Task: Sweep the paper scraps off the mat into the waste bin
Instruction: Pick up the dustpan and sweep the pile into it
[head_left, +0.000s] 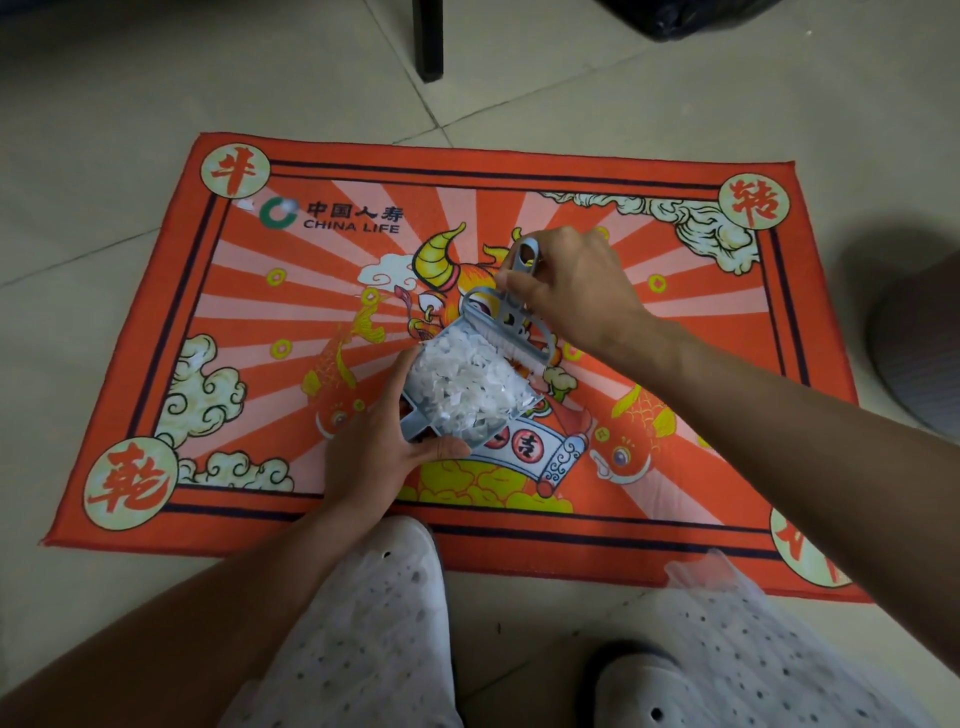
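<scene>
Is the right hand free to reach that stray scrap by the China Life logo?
Probably not yet: the right hand grips the brush at the dustpan; the mat toward the scrap looks unobstructed.

I see the white paper scraps (467, 382) heaped in a pale blue dustpan (457, 415), tilted, gripped at its near end by my left hand (374, 441). A matching small brush (511, 322), bristles against the heap, sits under my right hand (566, 291). The red printed mat (727, 415) lies flat beneath both hands.
</scene>
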